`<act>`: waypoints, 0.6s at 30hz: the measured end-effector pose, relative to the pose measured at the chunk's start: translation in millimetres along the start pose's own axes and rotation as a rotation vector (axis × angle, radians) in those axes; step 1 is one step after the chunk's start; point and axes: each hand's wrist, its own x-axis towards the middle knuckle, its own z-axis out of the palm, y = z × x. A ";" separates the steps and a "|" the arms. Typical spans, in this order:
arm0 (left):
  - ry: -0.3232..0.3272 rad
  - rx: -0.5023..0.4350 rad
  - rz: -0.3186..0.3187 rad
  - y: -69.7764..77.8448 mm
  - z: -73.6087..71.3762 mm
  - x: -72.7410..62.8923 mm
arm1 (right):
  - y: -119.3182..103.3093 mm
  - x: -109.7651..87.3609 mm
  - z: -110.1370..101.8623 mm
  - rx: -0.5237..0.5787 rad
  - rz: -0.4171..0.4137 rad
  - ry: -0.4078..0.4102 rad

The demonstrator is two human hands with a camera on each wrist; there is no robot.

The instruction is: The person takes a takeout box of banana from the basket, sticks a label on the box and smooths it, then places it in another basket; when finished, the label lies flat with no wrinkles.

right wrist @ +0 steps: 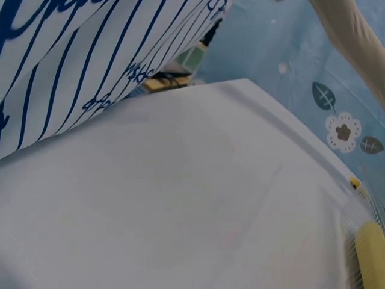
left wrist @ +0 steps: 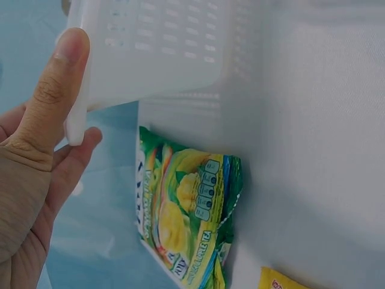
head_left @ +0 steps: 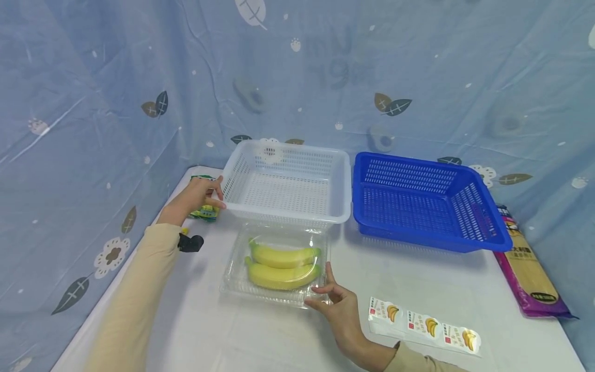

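In the head view my left hand (head_left: 200, 196) grips the left rim of a white plastic basket (head_left: 343, 199). The left wrist view shows its thumb (left wrist: 49, 90) over that rim, with fingers beneath. Just in front of the basket, a clear plastic clamshell box (head_left: 237, 281) holds two yellow bananas (head_left: 283, 276) under its closed lid. My right hand (head_left: 344, 315) pinches the box's near right edge with thumb and index finger. Only a sliver of the box and one banana (right wrist: 370, 253) appears in the right wrist view, where the right hand itself is hidden.
A blue basket (head_left: 355, 212) stands right of the white one. Beyond it lies a purple noodle packet (head_left: 530, 263). A strip of banana stickers (head_left: 423, 325) lies at the front right. A green-and-yellow tea bag packet (left wrist: 186, 208) lies beside the white basket's left end, near a yellow packet (left wrist: 277, 280).
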 end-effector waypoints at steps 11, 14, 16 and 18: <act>-0.001 0.003 -0.003 0.4 -0.3 -0.5 | 7.1 0.0 0.9 -0.027 -0.016 0.008; -0.001 -0.001 -0.003 0.3 -0.6 -0.2 | 8.2 -0.5 1.0 -0.043 -0.033 0.013; -0.001 -0.003 -0.001 0.0 -0.3 -0.1 | 8.6 -0.9 1.0 -0.060 -0.045 0.016; -0.002 -0.006 0.002 -0.4 0.0 0.2 | 8.8 -1.3 1.0 -0.082 -0.055 0.024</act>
